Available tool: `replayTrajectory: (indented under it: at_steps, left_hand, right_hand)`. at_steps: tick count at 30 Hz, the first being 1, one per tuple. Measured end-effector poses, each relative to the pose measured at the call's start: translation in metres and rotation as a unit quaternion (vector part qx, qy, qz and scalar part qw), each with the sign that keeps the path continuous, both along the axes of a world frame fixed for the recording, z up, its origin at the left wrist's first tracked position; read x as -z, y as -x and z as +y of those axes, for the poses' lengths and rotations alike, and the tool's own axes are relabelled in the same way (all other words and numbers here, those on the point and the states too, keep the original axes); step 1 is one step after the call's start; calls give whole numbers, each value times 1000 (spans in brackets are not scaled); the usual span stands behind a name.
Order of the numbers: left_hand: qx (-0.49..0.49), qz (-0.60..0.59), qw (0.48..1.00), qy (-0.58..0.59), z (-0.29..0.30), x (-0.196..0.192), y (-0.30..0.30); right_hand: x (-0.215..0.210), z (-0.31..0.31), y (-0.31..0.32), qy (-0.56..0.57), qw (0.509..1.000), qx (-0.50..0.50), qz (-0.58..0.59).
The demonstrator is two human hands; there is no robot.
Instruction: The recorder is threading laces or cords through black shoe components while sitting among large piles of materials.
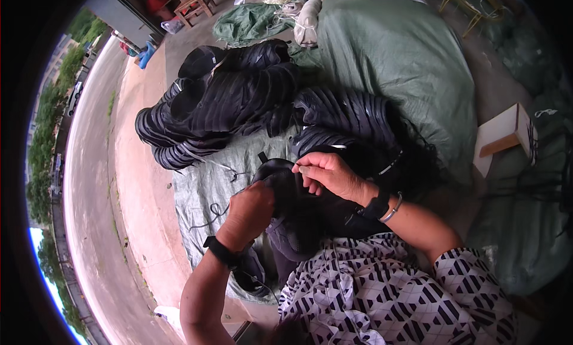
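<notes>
A black fabric piece that looks like a shoe upper (283, 176) lies over my lap, its rounded opening facing up. My left hand (246, 212) is closed on the left edge of this piece, knuckles up. At the far edge of the opening, my right hand (328, 175) pinches thumb and forefinger together; anything between those fingertips is too small to make out. Another dark shoe-like piece (250, 267) rests below my left wrist. Beyond my hands stand nested stacks of black shoe uppers (245, 94), with a smaller stack (352, 115) nearer my right hand.
Loose dark cords (218, 212) trail over the pale green sheet (200, 193) on the ground. A big green woven sack (400, 58) bulges at the far right. To the right sits a white and brown box (507, 133). A wooden chair (194, 6) stands far back.
</notes>
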State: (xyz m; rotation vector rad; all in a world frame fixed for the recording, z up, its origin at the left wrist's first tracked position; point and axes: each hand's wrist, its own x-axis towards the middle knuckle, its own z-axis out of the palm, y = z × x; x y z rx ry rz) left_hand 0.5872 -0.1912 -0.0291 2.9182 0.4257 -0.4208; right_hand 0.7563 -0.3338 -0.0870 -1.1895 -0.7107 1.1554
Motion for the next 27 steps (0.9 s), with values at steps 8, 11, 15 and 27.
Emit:
replayTrajectory:
  at_steps: [8, 11, 15, 27]
  left_hand:
    - [-7, 36, 999, -3, -2, -4, -4]
    - [-106, -39, 983, 144, -1, 1, 2]
    - [-130, -106, 974, 152, -13, 1, 15]
    - [-133, -227, 964, 44, -36, 14, 13]
  right_hand:
    - [-1, -4, 1, -7, 1000, -9, -29]
    - [-2, 0, 0, -16, 1000, 8, 1]
    - [1, -2, -1, -13, 999, 8, 28]
    - [2, -1, 0, -31, 999, -33, 0]
